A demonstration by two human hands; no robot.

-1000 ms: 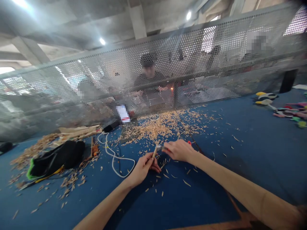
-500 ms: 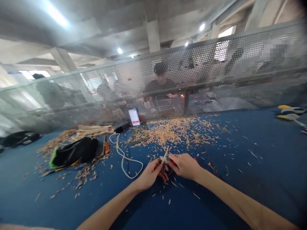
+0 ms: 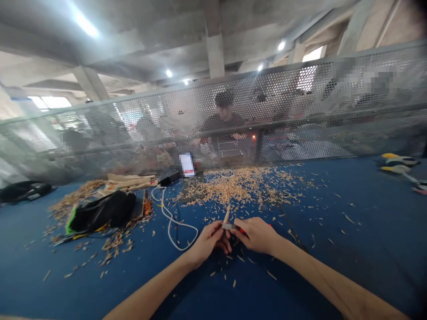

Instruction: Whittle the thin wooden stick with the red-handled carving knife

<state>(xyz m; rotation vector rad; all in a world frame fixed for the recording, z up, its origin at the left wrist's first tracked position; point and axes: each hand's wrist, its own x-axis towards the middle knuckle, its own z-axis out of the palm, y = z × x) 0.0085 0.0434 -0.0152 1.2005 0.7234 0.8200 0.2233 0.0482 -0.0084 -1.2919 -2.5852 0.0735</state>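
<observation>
Near the middle of the blue table (image 3: 140, 275), my left hand (image 3: 208, 242) is closed around a thin wooden stick (image 3: 227, 215), whose pale end points up and away from me. My right hand (image 3: 256, 234) grips a knife with a red handle, mostly covered by the fingers. The knife's flat grey blade (image 3: 228, 226) lies across the stick, touching it between my two hands. Pale wood shavings (image 3: 238, 189) are heaped just beyond my hands, and a few curls lie below them.
A black bag with green trim (image 3: 103, 213) and wood strips (image 3: 131, 181) lie at left. A white cable (image 3: 170, 218) loops beside my left hand. A lit phone (image 3: 187, 165) leans near the perforated metal screen (image 3: 283, 111). People sit behind it. Gloves (image 3: 398, 163) lie far right.
The blade and both hands have shifted slightly lower in the picture, with the stick a little more upright. The camera view has tilted slightly. Both hands keep their holds.
</observation>
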